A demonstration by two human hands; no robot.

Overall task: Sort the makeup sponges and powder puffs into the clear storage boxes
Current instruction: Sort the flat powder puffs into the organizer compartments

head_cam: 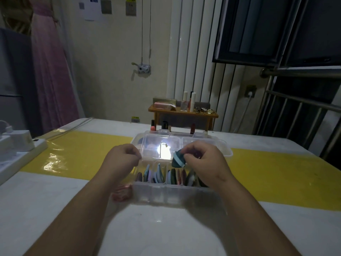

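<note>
Box of clear plastic sits open at the middle of the table, its lid laid back on the far side and catching a bright glare. Puffs of several colours stand on edge in the near compartments, packed side by side.

Right hand is above the box's right half, fingertips pinching a dark teal puff with a pale blue band; this puff hangs over the compartments, clear of the ones below.

Left hand is at the box's left rim with fingers curled; whether it grips the rim or anything else cannot be told.

Pink item, blurred, lies on the table just beside the box's near left corner. Yellow strip runs across the table under the box. Power strip lies at the far left. Small wooden shelf with cosmetics stands at the table's far edge.
</note>
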